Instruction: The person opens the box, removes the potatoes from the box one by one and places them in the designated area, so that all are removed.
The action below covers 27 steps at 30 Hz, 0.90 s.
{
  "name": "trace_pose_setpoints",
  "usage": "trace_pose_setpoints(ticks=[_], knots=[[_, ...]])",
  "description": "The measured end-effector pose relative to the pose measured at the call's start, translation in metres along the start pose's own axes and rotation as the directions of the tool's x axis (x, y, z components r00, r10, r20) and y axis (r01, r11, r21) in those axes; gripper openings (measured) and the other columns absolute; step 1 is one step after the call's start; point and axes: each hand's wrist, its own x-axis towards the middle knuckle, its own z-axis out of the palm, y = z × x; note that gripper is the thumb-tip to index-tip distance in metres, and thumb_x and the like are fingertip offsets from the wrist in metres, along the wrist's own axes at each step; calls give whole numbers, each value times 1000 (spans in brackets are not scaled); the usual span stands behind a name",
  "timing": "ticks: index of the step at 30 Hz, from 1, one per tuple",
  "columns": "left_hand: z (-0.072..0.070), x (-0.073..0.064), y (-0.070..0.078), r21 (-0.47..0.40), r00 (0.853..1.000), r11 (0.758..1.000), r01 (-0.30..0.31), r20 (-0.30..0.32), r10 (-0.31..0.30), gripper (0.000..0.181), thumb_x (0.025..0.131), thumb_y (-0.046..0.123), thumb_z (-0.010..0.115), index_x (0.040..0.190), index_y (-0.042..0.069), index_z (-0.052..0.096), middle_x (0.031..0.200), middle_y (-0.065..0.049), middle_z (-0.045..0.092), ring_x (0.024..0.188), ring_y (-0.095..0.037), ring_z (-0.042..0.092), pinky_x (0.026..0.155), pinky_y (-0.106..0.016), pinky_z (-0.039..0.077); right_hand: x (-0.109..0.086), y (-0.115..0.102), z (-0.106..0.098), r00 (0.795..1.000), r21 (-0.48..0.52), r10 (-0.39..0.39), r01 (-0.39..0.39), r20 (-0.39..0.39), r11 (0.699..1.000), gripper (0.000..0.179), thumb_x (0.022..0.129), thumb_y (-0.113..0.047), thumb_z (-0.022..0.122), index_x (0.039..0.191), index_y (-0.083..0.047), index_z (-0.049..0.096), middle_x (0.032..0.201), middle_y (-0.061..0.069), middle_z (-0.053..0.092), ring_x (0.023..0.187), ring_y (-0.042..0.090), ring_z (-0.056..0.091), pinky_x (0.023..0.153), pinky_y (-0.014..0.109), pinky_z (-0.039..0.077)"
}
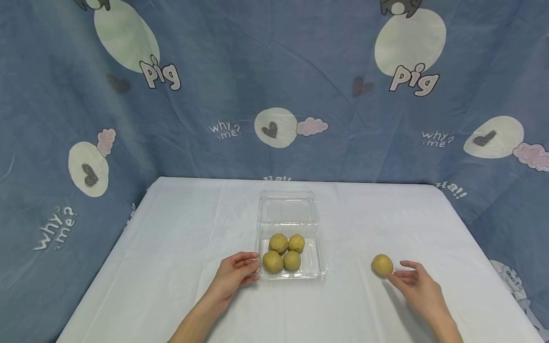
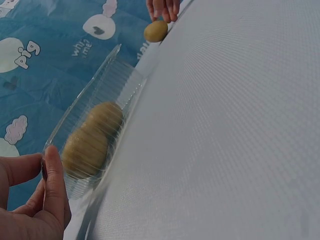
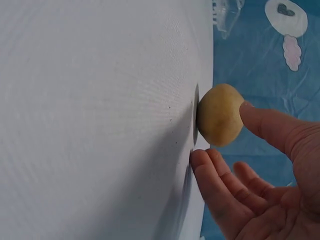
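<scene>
A clear plastic clamshell box (image 1: pixel 315 255) lies with its lid (image 1: pixel 287 209) folded back, and several round yellow fruits (image 1: pixel 278 243) sit in its left part. At the box's left edge, my left hand (image 1: pixel 233 276) pinches the rim between thumb and fingers, seen close in the left wrist view. One more yellow fruit (image 1: pixel 382 265) rests on the cloth to the right of the box. My right hand (image 1: pixel 420 290) is beside it with fingers spread and curved. In the right wrist view the thumb (image 3: pixel 270 125) meets the fruit's side; the other fingers (image 3: pixel 215 185) stand apart from it.
A white cloth (image 1: pixel 193 214) covers the table. Behind and at both sides hangs a blue printed curtain (image 1: pixel 240 62). White tabletop lies between the box and the single fruit.
</scene>
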Motion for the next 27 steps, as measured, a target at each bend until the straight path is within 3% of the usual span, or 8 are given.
trace_pose_setpoints(ticks=[8, 12, 20, 27], knots=[[0, -1, 1, -8, 1000, 1000, -2, 1, 2, 37, 90, 1, 68, 121, -14, 54, 98, -13, 65, 81, -16, 63, 75, -29, 60, -6, -3, 0, 997, 32, 41, -43, 71, 999, 60, 91, -50, 66, 120, 3, 58, 102, 12, 70, 87, 22, 67, 64, 29, 54], [0, -1, 1, -9, 1000, 1000, 0, 3, 0, 37, 90, 1, 67, 121, -15, 54, 98, -13, 65, 81, -16, 63, 75, -29, 60, -11, -7, 3, 995, 43, 20, -24, 95, 999, 47, 90, -46, 68, 109, -4, 68, 98, 7, 72, 90, 20, 67, 67, 28, 53], [0, 0, 0, 2, 1000, 1000, 6, 2, -6, 38, 90, 2, 67, 121, -14, 54, 97, -12, 64, 80, -15, 63, 75, -29, 60, -13, -14, 12, 988, 148, -6, -18, 157, 989, 43, 91, -38, 70, 117, -4, 67, 106, 6, 71, 95, 19, 68, 71, 25, 55], [0, 0, 0, 1, 1000, 1000, 7, 0, -7, 38, 90, 3, 68, 121, -14, 54, 97, -12, 65, 80, -16, 63, 75, -29, 60, -16, -19, 16, 982, 226, -77, 38, 171, 973, 40, 92, -30, 71, 120, -2, 66, 111, 9, 70, 95, 17, 68, 75, 24, 56]])
